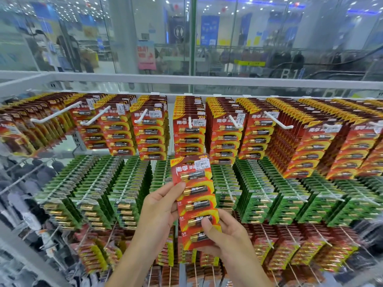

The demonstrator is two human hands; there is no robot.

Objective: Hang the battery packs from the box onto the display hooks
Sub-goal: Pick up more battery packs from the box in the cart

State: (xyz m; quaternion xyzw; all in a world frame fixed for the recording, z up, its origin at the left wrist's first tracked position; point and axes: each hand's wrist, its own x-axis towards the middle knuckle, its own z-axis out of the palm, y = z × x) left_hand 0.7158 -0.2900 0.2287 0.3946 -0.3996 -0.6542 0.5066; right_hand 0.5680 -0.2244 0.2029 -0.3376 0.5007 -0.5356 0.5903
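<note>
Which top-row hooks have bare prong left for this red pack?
Longest bare prongs: the far-left hook and the hook right of centre. Above the held pack, the centre hook shows only a short tip. The green rows below are crowded.

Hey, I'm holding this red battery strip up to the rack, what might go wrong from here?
The left hand and right hand grip the battery strip at its middle and lower end, so its free top may wobble and miss a hook. The white hook just above looks nearly full; another pack might slip off its tip.
</note>
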